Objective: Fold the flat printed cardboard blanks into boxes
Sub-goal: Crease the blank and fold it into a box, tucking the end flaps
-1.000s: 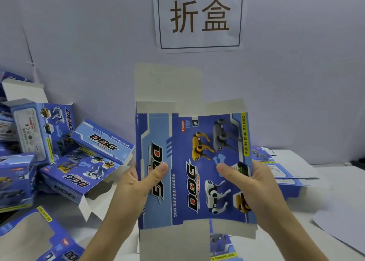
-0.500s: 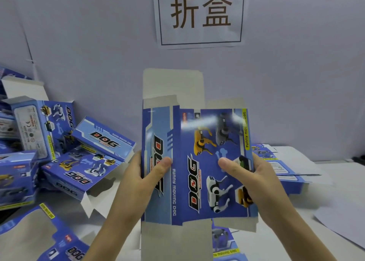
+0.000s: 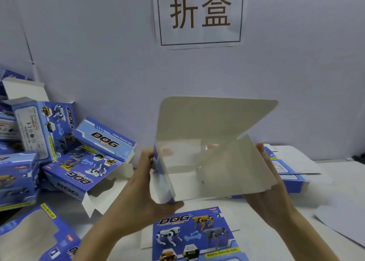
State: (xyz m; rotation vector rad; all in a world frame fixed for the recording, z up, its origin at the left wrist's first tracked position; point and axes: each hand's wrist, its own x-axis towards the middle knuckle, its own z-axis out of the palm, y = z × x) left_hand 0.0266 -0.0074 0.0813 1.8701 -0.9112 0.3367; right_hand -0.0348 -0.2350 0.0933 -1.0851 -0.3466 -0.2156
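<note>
**A:** At the back there is a pale blue wall (image 3: 98, 63) with a white paper sign (image 3: 199, 15) on it, and below it a white counter (image 3: 335, 191). What is in the middle?

**B:** The person holds one cardboard blank (image 3: 217, 162) up in the air, above the counter and in front of the wall. The left hand (image 3: 146, 181) grips its blue left side panel, with the thumb under the lower corner. The right hand (image 3: 272, 197) grasps the right edge, and its fingertips curl over that edge from behind.

**A:** What is different from a second ago?

**B:** A second ago the blank was flat and upright. Its printed face with the dogs looked at the camera, and one thumb lay on each side. Now the printed face is turned away, and we see the grey inner side. The panels are no longer in one plane: the left panel stands at an angle, and a big rounded flap rises at the back. The picture is a little blurred there, so I cannot say how far each crease is bent.

**A:** What does this mean for the task?

**B:** I think the blank is being opened into a sleeve. The end flaps are not yet tucked, so this box is only begun.

**A:** And around it?

**B:** At the left several folded boxes (image 3: 59, 142) lie in a heap, some with loose flaps. Just below the hands another flat blank (image 3: 197, 235) lies on the counter, printed side up. More flat ones (image 3: 286, 169) are stacked at the right, behind the right hand.
</note>
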